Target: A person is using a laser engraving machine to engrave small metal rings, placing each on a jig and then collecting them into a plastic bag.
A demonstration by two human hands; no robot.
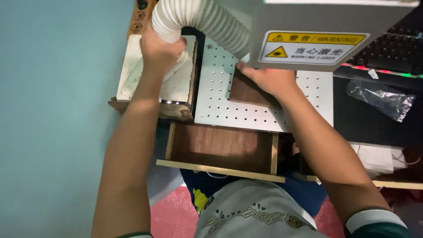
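- Head view: your left hand [159, 47] is clenching the white ribbed hose [200, 20] at 11 o'clock.
- Your right hand [269, 80] is pressing flat, unclenched, on the brown wooden board [246, 93], lying on the perforated white plate [218, 94] at center.

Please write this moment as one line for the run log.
left hand: grips white ribbed hose | right hand: rests on brown wooden piece | piece lies on white perforated plate | drawer: open

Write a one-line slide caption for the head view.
Left hand grips a ribbed white hose while right hand presses a wood piece on a perforated white plate.
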